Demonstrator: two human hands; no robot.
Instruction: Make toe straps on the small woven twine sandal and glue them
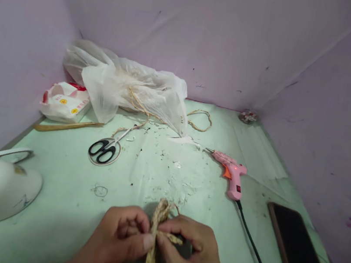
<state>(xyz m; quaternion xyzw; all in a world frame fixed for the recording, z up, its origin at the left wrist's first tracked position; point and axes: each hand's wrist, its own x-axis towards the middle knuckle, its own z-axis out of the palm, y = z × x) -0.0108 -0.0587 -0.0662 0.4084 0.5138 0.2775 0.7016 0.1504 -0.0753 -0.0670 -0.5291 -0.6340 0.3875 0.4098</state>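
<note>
A braided straw strip [152, 251] stands in front of me near the bottom of the head view, its top bent over into a loop. My left hand [120, 237] is at its left side, with the thumb and curled fingers closed on the edge of the braid. From the right, my right hand [192, 250] pinches a short straw end [174, 238] that sticks out sideways from the braid. A thin loose strand curls near the loop. The lower part of the braid runs out of view at the bottom.
A pink glue gun [233, 171] lies at right, its black cord [253, 248] running forward beside a phone [302, 256]. Black-handled scissors [107, 147] rest on a ring. Behind are a plastic bag [143, 82], straw cord [208, 119] and a white packet [66, 102]. A white object [7, 194] stands left.
</note>
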